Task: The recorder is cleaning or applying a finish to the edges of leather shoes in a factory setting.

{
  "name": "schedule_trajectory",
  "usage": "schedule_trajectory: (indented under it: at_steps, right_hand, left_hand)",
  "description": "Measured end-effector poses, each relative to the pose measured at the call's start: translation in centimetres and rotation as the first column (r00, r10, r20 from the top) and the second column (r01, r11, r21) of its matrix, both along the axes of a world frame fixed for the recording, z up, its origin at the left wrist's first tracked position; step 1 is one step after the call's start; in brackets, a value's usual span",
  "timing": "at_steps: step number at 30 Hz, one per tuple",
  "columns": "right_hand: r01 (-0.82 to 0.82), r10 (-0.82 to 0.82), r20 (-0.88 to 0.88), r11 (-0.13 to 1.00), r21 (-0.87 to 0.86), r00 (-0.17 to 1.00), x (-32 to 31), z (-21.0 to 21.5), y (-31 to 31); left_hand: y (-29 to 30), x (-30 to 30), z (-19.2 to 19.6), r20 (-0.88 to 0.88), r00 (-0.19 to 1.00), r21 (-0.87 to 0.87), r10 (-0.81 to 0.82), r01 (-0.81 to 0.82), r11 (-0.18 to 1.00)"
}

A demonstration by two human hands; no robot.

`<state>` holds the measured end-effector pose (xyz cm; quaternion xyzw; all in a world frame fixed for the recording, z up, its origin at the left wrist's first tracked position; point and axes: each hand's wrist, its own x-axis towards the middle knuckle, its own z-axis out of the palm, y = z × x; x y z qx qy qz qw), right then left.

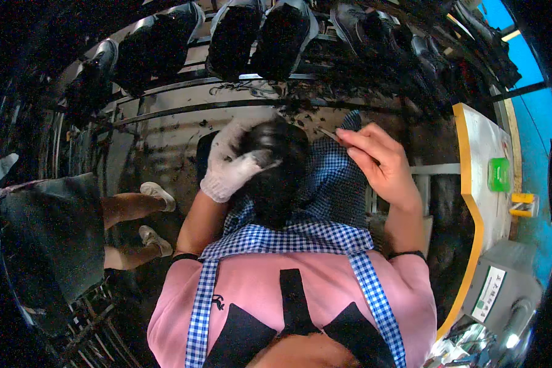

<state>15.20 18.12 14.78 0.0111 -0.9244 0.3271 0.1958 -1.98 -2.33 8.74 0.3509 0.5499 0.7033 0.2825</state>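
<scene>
My left hand (234, 161), in a white knitted glove, is wrapped round a glossy black shoe (280, 156) above my lap. Its fingers and thumb curl over the shoe's left side, and the upper part of the glove is blurred. Off to the shoe's right, my bare right hand (379, 156) pinches a thin, pale, blade-like tool (329, 132). The tool's tip points left toward the shoe, apart from it. What kind of tool it is I cannot tell. A blue-and-white checked apron (331, 165) covers my lap beneath both hands.
Several black shoes (288, 37) stand on a metal rack (178, 111) ahead, with dark scraps on the floor below. On the right, a yellow-edged worktable (481, 144) holds a green object (498, 175), near a grey machine (503, 276). Another person's legs (129, 208) show at left.
</scene>
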Motion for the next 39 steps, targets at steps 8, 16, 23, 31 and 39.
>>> schedule_trajectory:
  at_steps: [8,16,23,31,39]
  right_hand:
    - [0.176,-0.147,0.259,0.98,-0.091,0.955,3.1,-7.5,-1.9]
    - [-0.044,0.03,0.132,0.993,0.11,0.991,4.5,-7.4,-3.0]
    - [0.1,-0.115,-0.015,0.913,-0.395,0.993,3.8,-8.7,-1.8]
    - [0.349,-0.209,0.306,0.216,-0.912,0.929,4.8,-7.1,-1.8]
    - [0.264,-0.752,0.066,0.147,-0.953,0.656,7.5,0.1,0.9]
  left_hand:
    - [-1.5,-5.1,-3.2,0.629,0.742,0.236,0.232,-0.466,0.853]
    - [-0.5,-4.0,-3.8,0.736,0.662,0.238,0.141,-0.448,0.862]
    - [-1.6,-3.7,-4.4,0.554,0.829,0.312,0.075,-0.29,0.905]
    - [-0.8,-4.5,-4.1,0.151,0.95,0.033,0.272,-0.28,0.959]
    - [0.6,-2.4,-4.3,0.437,0.897,0.192,0.071,-0.17,0.967]
